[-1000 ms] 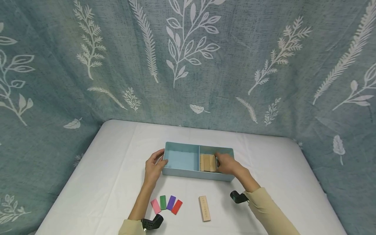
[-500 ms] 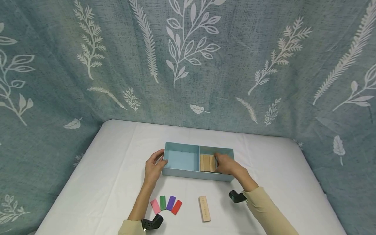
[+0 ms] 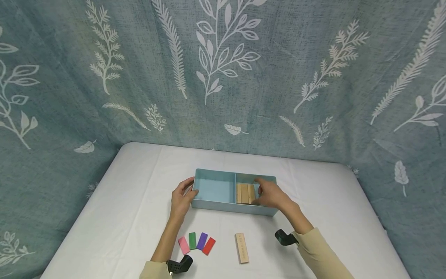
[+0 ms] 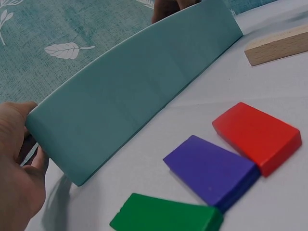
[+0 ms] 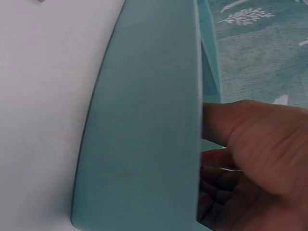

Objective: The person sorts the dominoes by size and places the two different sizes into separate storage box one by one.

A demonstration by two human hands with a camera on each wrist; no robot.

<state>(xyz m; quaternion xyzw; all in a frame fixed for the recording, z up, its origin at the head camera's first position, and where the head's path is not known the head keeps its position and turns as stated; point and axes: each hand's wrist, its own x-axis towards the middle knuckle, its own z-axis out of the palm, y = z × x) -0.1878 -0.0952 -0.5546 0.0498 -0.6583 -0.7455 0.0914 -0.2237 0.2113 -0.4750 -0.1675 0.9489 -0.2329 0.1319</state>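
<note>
A pale blue two-compartment box stands on the table. My left hand grips its left end, thumb over the rim and fingers along the outside. In the left wrist view that hand is at the box corner. Wooden blocks stand side by side in the right compartment, against the divider. My right hand reaches into that compartment, just right of the blocks, thumb and index finger spread apart. In the right wrist view the front wall hides the fingertips of this hand.
Nearer the front of the white table lie pink, green, purple and red blocks. A wooden block with markings lies to their right. A patterned curtain hangs behind the table.
My right thumb and index finger have spread and come slightly away from the rightmost wooden block, and the right wrist has shifted a little right. My left hand has stayed on the box.
</note>
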